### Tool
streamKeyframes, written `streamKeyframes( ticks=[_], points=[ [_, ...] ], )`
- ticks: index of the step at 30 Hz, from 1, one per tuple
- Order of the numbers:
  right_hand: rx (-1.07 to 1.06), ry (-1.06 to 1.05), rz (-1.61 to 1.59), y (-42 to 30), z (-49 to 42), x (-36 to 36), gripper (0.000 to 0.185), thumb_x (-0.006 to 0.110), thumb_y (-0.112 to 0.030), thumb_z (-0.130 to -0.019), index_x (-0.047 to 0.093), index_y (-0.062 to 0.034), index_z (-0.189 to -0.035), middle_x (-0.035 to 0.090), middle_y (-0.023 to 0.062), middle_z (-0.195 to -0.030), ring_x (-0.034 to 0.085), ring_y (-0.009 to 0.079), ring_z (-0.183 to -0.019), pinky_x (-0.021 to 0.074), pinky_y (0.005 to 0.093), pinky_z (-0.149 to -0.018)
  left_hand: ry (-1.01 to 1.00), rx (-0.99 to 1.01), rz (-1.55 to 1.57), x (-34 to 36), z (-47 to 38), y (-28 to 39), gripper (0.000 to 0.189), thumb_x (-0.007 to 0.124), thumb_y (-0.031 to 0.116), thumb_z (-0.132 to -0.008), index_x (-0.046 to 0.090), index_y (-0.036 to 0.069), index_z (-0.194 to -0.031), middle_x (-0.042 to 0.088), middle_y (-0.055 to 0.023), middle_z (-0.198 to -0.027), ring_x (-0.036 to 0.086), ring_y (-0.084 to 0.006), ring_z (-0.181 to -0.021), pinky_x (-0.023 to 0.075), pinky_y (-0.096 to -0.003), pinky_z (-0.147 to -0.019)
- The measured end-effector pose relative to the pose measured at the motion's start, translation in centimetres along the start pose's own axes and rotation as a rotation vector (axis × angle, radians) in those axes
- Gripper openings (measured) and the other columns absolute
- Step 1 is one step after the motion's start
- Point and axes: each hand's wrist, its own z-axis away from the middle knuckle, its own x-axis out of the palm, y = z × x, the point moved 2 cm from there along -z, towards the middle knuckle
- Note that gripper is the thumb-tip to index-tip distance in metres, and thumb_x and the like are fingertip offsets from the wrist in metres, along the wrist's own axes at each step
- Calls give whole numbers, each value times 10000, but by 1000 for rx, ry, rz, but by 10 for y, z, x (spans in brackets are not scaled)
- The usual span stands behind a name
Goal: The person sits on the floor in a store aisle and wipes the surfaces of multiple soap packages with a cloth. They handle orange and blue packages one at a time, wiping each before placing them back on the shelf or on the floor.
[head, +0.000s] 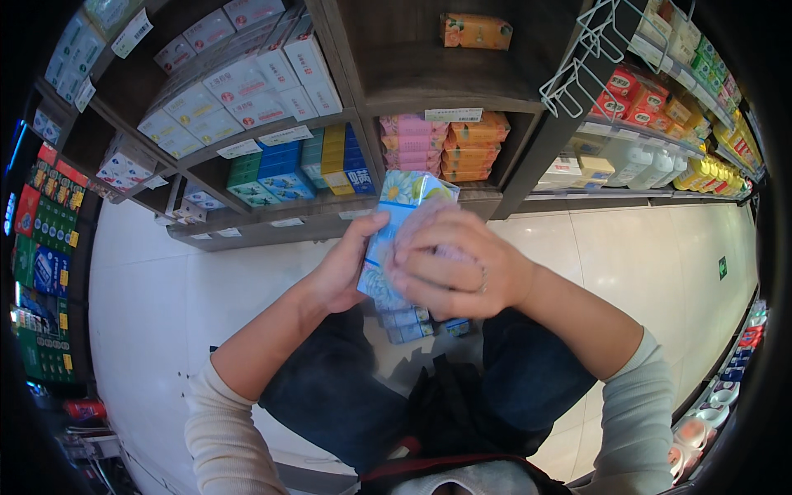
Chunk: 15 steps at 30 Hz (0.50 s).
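A blue flower-printed pack point(396, 216) is gripped along its left edge by my left hand point(340, 260), thumb on top. Over its face lies a pinkish cloth point(427, 226), bunched under the curled fingers of my right hand point(464, 266), which is slightly blurred. The cloth covers much of the pack's right side. Below my hands, several small blue flower-printed packs point(407, 327) lie on the floor between my knees, partly hidden by my right hand. Another small blue box point(457, 327) is beside them.
A dark wooden shelf point(451, 99) in front holds pink packs point(411, 145), orange packs point(475, 154) and one orange pack point(476, 32) higher up. White boxes point(241, 93) fill the left shelves. A wire rack point(581, 62) juts out at right. Pale tiled floor point(544, 247) surrounds me.
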Motion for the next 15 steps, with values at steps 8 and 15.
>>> streamKeyframes(
  ticks=[8, 15],
  points=[
    [392, 206, 213, 37, 20, -24, 441, 704, 30, -696, 638, -79, -1118, 614, 90, -1094, 601, 281, -1011, 500, 371, -850, -101, -52, 173, 2, -2, -1, 698, 338, 561, -968, 442, 22, -1399, 584, -164, -1305, 625, -304, -1123, 494, -460, -969],
    [181, 66, -13, -7, 2, -13, 321, 663, -61, -791, 618, -53, -1109, 592, 135, -1155, 589, 297, -1051, 477, 418, -878, 6, -42, 252, 9, -7, -3, 837, 355, 737, -920, 467, 56, -1393, 597, -151, -1283, 622, -284, -1103, 475, -424, -1003]
  ],
)
